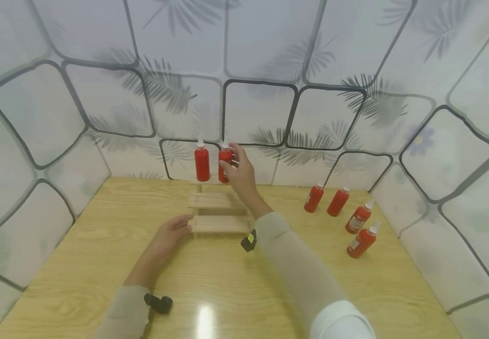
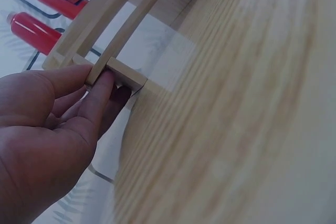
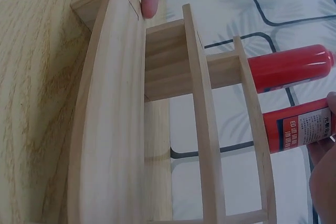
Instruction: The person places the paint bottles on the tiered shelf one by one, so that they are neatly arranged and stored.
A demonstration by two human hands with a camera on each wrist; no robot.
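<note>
A small wooden three-step rack (image 1: 221, 223) stands on the table. My left hand (image 1: 168, 238) pinches the left end of its lowest step between thumb and fingers, seen close in the left wrist view. On the top step, a red squeeze bottle (image 1: 202, 165) with a white pointed cap stands upright at the left end. Just right of it, my right hand (image 1: 242, 175) grips a second red bottle (image 3: 296, 129), whose base meets the top step in the right wrist view. Its label, with printed characters, faces the right wrist camera.
Several more red bottles with white caps, among them a rear bottle (image 1: 313, 197) and a front bottle (image 1: 361, 242), stand at the right of the wooden table (image 1: 79, 263). A patterned wall covering (image 1: 257, 113) rises directly behind the rack and along both sides.
</note>
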